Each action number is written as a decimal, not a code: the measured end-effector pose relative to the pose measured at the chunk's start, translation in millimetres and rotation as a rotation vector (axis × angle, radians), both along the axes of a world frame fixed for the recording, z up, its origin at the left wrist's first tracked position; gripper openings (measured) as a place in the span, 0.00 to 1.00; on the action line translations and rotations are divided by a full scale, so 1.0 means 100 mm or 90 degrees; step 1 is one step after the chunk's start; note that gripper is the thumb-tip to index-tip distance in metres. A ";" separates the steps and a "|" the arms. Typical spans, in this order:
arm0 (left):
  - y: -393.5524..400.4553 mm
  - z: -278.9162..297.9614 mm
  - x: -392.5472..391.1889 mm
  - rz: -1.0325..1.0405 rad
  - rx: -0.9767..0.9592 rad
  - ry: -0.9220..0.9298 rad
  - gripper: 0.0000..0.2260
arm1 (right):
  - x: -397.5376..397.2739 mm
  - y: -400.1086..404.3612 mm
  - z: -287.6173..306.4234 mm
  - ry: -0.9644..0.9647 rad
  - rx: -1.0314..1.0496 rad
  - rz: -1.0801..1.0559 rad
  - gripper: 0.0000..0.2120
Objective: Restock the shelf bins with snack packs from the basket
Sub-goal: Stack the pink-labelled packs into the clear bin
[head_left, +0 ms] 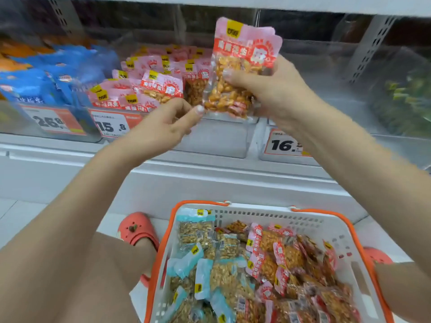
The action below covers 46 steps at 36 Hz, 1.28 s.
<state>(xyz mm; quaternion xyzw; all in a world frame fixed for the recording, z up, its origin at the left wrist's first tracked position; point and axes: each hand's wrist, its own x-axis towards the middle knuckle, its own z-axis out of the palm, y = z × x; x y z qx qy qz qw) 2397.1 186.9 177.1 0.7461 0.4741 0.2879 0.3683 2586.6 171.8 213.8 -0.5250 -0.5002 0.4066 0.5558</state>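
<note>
Shelf bin (217, 138) behind, right hand (268, 89) gripping pink packs (240, 66).

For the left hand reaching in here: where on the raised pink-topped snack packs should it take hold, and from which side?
The lower left corner of the pink snack packs, from the left. The right hand already wraps their right side and middle, holding them upright above the pink-pack bin. The left hand sits just below-left, thumb nearly at that free corner. A thumb-and-finger pinch on the flat sealed edge looks best.
</note>
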 end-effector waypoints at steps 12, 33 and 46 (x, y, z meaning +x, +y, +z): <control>0.33 -0.21 -0.21 0.011 0.170 0.146 0.09 | -0.38 1.38 -0.63 -0.082 -0.285 0.042 0.14; 0.12 -0.26 -0.22 -0.046 0.180 0.221 0.17 | -0.36 1.38 -0.72 -0.373 -0.272 0.011 0.39; 0.10 -0.26 -0.15 -0.031 0.203 0.256 0.17 | -0.35 1.38 -0.72 -0.433 -0.209 -0.118 0.36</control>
